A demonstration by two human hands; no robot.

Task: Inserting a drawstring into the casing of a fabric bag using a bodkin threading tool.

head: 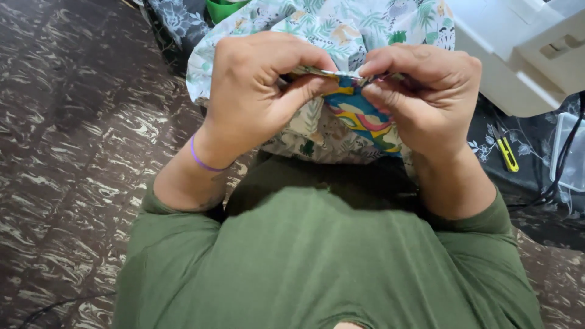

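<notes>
Your left hand [259,91] and right hand [426,91] meet at the upper middle of the frame, both pinching the folded edge of a printed fabric [341,27]. The fingers of each hand are curled in narrow, thumbs pressed against forefingers, with the folded edge [344,74] caught between them. The cloth is soft and rumpled: pale, with green leaves and small animal shapes. Below the fold, between your hands, shows a brighter patch [359,116] in blue, yellow and red swirls. The fabric drapes from the top of the frame down to your green shirt [323,256], which fills the lower half.

A thin purple band [201,159] circles your left wrist. At the upper right sits a smooth, boxy white machine [524,55], hard-edged plastic. Below it, at the right edge, small yellow-handled snips [507,153] lie on a dark floral cloth [530,146], beside a black cable [563,164]. A green container [222,9] peeks in at the top. The left side shows a dark, marbled floor [79,152].
</notes>
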